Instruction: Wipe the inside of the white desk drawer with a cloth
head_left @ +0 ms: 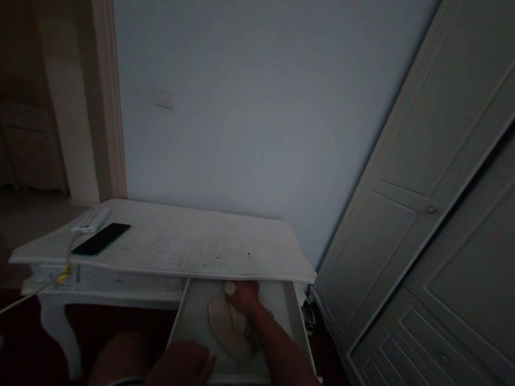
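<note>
My right hand reaches to the back of a pulled-out drawer, just under the tabletop. Its fingers are closed, with a small pale rounded piece showing by the thumb; what it belongs to is unclear. Below that hand lies a flat, pale, oval thing, possibly fabric. A small, darker patterned item rests against its right side, partly behind my forearm. At the drawer's front left corner, my left hand has curled fingers. Dimness hides whether they grip the drawer's edge.
On the worn white table are a dark phone and a white block-shaped device. A white cable hangs at the left. A pale wardrobe stands to the right, and a doorway frame to the left.
</note>
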The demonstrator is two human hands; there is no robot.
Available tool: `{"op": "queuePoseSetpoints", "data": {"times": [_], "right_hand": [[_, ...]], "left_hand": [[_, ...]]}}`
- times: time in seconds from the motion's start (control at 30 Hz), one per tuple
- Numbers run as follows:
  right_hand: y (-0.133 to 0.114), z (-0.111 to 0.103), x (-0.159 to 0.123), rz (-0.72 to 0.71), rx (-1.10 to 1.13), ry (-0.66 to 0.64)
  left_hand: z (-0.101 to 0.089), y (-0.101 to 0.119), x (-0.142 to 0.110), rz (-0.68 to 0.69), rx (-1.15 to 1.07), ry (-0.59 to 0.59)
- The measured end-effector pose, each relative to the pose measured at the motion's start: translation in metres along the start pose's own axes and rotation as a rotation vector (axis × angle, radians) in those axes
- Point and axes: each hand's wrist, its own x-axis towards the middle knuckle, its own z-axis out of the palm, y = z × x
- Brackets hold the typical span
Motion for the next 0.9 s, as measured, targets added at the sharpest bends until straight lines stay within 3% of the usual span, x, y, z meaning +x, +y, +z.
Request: {"op": "queuePoseSetpoints", "data": {"times": [0.2,0.47,0.7,0.9], "right_hand": [[0.029,-0.02,-0.03,0.002,-0.069,-0.089],[0.003,-0.01,-0.081,-0.21,-0.118,-0.214],[-0.04,0.017,-0.068,-0.415,-0.124,-0.295],[-0.064,0.037,-0.05,-0.36,-0.051,-0.209]], "left_hand": [[0.001,0.001,-0.001,0.005,0.045,0.012],[0.001,0.0,0.001,-0.007,-0.034,0.026],[0.01,-0.006,0.006,0.021,-0.039,0.018],[0.012,-0.008,0.006,0.044,-0.118,0.09]]}}
